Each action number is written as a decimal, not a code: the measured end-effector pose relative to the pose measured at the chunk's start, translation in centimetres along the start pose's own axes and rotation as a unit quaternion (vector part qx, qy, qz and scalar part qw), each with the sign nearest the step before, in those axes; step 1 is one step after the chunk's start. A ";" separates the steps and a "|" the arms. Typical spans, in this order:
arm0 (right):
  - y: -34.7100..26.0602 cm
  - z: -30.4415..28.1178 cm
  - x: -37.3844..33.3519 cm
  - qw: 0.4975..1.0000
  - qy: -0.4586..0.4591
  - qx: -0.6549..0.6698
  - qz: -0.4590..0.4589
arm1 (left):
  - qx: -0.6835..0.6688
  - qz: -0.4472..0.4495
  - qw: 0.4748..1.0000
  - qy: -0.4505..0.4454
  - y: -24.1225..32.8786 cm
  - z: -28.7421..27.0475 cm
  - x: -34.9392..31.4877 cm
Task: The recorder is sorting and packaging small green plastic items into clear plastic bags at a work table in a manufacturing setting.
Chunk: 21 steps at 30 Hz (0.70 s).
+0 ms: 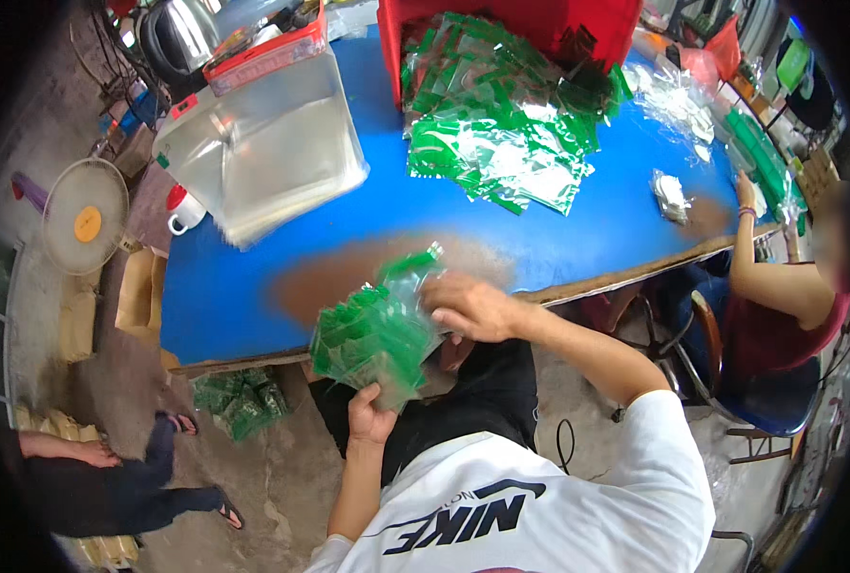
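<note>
A fanned stack of green-and-clear plastic bags (358,334) is over the near edge of the blue table, above my lap. My left hand (372,417) grips the stack's lower end, thumb on top and fingers hidden beneath. My right hand (477,306) is closed at the stack's upper right, its curled fingers on the edge of a clear-and-green bag (408,277). The fingertips are partly hidden by the film. Farther off, a big heap of similar green bags (501,134) spills from a red bin (394,57).
On the blue table (367,215), clear plastic sheets (262,143) lie left, near a white mug (186,210) and a kettle (178,36). White packets (671,196) lie right. A fan (87,224) stands left. Another person sits right; someone else is at lower left.
</note>
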State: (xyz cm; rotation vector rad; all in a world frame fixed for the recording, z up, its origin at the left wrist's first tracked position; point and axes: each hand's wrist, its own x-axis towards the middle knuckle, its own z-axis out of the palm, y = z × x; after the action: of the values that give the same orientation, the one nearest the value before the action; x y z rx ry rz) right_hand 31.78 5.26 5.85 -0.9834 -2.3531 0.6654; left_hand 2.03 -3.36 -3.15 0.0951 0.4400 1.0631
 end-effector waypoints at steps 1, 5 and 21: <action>-0.4 -0.6 0.7 1.000 0.004 0.000 -0.002 | 0.038 0.011 0.999 0.013 0.0 0.7 0.3; 5.3 -5.6 3.6 0.947 0.280 -0.088 0.131 | 0.068 0.007 0.997 0.026 -0.6 1.6 0.4; -1.0 0.9 2.4 0.998 0.014 0.055 -0.010 | 0.016 0.024 0.999 -0.026 0.3 -0.8 0.8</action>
State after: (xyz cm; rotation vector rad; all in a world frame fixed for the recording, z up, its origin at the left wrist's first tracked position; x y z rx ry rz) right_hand 29.27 6.19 6.40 -0.9148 -2.2735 0.7600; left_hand 1.86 -2.63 -4.03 0.1618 0.4084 1.0994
